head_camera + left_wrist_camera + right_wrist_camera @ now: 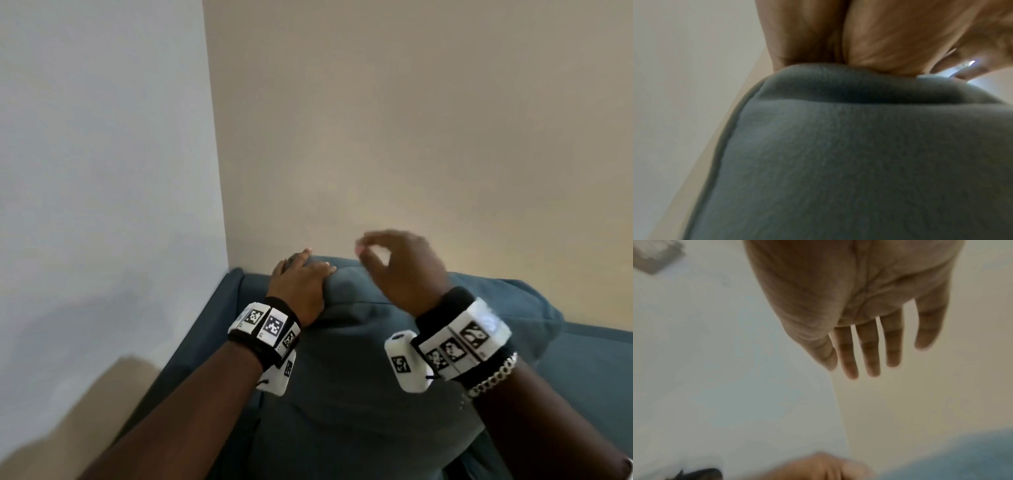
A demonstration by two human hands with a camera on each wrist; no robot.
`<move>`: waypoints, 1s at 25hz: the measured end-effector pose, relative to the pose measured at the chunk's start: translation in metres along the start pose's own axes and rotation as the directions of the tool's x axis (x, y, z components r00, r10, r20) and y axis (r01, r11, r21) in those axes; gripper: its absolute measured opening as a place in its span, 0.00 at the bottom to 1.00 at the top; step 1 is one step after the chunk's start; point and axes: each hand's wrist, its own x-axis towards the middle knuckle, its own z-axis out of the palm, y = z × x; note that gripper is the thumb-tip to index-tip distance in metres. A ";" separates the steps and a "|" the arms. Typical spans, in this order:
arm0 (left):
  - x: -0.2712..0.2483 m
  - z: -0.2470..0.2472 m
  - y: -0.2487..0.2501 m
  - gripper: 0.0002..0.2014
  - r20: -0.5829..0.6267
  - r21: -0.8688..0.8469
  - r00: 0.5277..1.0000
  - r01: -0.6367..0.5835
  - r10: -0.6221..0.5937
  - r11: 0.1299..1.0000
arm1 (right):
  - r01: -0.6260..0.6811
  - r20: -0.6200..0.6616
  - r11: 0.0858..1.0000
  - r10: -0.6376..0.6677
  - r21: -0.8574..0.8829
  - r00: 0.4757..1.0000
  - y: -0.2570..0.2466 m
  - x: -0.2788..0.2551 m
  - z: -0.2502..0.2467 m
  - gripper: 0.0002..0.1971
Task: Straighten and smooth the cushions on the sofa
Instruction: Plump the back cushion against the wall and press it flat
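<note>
A blue-grey cushion stands upright on the blue sofa, in the corner of the room. My left hand lies flat on the cushion's top left corner, with the fingers reaching over the top edge toward the wall. In the left wrist view the palm presses a dent into the cushion's top edge. My right hand hovers in the air above the top right of the cushion, blurred, and holds nothing. Its fingers are straight and slightly spread in the right wrist view.
The sofa's left armrest runs along a white wall. A beige wall stands right behind the sofa back. A second blue cushion leans at the right, behind the first.
</note>
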 end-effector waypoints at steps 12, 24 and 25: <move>-0.004 0.004 0.049 0.22 -0.038 0.194 0.999 -0.011 0.018 0.981 | -0.008 -0.141 0.999 0.014 0.045 0.990 0.036 -0.026 -0.031 0.17; -0.009 0.043 0.033 0.38 -0.208 0.147 0.978 0.051 -0.020 0.988 | 0.029 -0.329 0.994 0.007 0.104 0.944 0.069 -0.037 -0.064 0.13; -0.009 0.042 0.032 0.38 -0.221 0.134 0.975 0.056 -0.025 0.989 | 0.091 -0.527 0.983 0.007 0.160 0.850 0.070 -0.036 -0.077 0.14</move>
